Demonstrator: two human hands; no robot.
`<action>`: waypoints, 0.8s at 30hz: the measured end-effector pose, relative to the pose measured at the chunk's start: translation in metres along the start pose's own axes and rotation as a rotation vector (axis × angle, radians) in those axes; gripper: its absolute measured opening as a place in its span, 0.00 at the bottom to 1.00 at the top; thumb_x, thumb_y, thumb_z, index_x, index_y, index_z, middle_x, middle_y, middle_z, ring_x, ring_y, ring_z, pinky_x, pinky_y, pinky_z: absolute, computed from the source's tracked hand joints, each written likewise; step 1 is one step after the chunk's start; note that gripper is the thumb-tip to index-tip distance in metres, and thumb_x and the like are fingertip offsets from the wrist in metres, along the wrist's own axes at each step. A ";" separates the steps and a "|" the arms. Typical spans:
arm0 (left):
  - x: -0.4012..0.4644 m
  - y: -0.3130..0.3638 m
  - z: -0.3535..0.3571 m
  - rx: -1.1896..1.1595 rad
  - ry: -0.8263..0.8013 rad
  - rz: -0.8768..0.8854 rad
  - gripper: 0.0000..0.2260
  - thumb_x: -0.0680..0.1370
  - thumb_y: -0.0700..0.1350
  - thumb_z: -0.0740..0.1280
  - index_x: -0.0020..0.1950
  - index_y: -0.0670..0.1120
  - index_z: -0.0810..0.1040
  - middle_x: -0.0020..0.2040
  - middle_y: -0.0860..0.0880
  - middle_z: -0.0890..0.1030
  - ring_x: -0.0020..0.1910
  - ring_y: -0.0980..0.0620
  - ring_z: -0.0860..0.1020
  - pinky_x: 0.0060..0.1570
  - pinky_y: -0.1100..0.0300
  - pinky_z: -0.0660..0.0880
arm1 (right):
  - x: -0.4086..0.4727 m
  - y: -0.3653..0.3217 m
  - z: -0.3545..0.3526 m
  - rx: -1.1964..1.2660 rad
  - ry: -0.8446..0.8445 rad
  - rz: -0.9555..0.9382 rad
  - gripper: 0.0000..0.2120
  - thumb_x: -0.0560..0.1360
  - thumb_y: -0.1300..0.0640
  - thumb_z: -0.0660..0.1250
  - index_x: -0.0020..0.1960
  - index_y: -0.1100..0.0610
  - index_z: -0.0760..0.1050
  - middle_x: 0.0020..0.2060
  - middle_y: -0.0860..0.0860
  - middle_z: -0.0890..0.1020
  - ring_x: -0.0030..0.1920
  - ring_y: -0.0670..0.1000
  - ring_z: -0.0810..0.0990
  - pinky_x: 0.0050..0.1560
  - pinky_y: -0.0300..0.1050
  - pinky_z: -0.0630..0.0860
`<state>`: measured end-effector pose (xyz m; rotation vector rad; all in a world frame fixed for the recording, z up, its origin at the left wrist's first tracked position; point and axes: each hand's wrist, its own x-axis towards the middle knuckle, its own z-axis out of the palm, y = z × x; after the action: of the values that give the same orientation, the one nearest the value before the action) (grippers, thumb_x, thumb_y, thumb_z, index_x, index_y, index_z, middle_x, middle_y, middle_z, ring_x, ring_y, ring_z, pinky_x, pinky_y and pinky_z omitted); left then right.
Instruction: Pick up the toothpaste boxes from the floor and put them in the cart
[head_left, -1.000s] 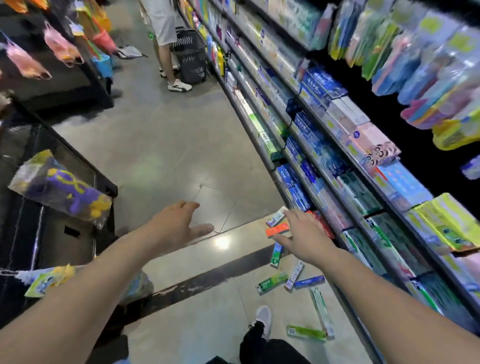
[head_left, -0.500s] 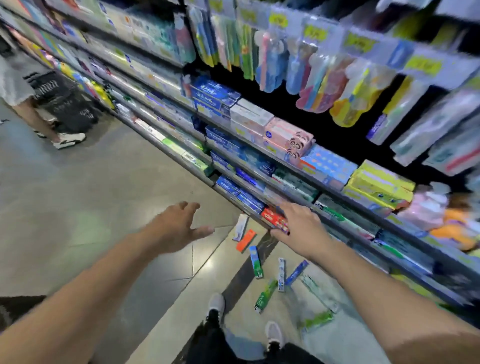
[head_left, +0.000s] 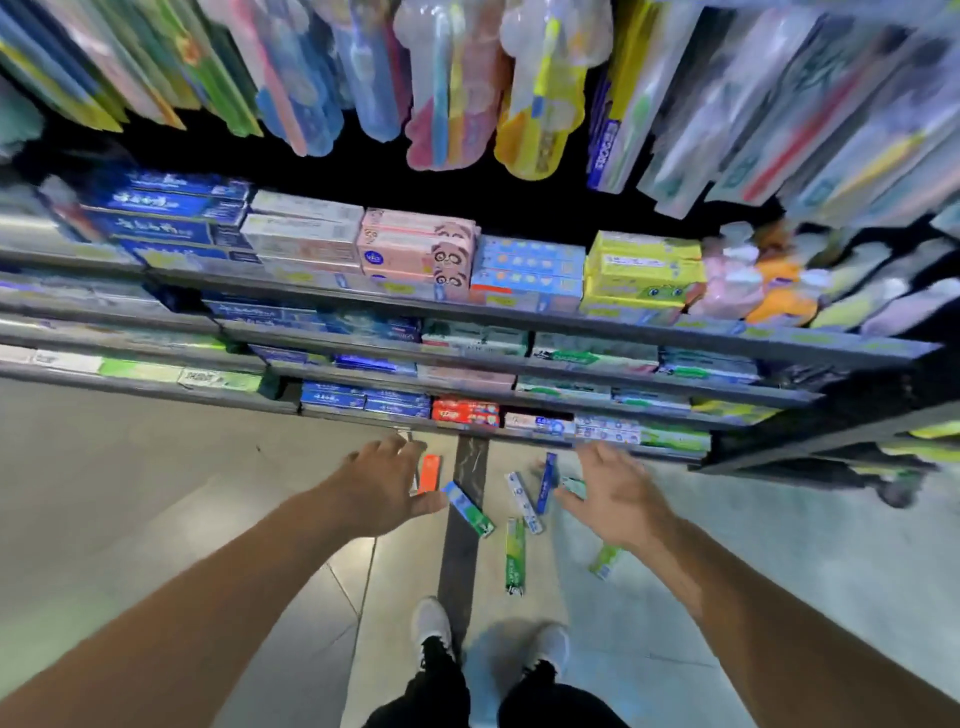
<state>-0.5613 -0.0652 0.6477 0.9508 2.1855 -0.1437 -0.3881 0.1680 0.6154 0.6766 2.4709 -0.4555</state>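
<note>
Toothpaste boxes (head_left: 511, 512) scattered on floor (head_left: 156, 493) between and below left hand (head_left: 382, 480) and right hand (head_left: 615, 491); both outstretched, fingers spread, empty.

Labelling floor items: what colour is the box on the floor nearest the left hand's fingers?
Orange-red box, lying just right of the left hand; the head view shows it.
</note>
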 end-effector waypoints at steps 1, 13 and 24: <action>0.011 0.002 0.009 0.020 -0.005 0.027 0.49 0.67 0.80 0.47 0.79 0.50 0.57 0.76 0.44 0.64 0.72 0.42 0.66 0.69 0.44 0.67 | 0.005 0.004 0.016 0.011 -0.010 0.014 0.34 0.79 0.38 0.59 0.78 0.55 0.57 0.75 0.55 0.64 0.73 0.56 0.64 0.73 0.50 0.63; 0.247 -0.011 0.253 0.266 -0.089 0.161 0.39 0.77 0.68 0.59 0.81 0.49 0.53 0.79 0.44 0.59 0.77 0.44 0.58 0.74 0.45 0.59 | 0.158 0.043 0.304 0.229 -0.037 0.220 0.32 0.77 0.40 0.63 0.74 0.56 0.61 0.66 0.56 0.72 0.64 0.57 0.73 0.62 0.51 0.74; 0.447 -0.056 0.457 0.475 -0.118 0.267 0.43 0.74 0.68 0.64 0.80 0.49 0.51 0.79 0.44 0.59 0.78 0.44 0.58 0.75 0.46 0.58 | 0.286 0.074 0.566 0.260 -0.067 0.412 0.37 0.77 0.40 0.65 0.75 0.61 0.58 0.68 0.59 0.70 0.65 0.57 0.72 0.63 0.51 0.72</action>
<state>-0.5349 -0.0104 0.0088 1.4454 1.9278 -0.5944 -0.3283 0.0840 -0.0141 1.2222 2.1499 -0.6282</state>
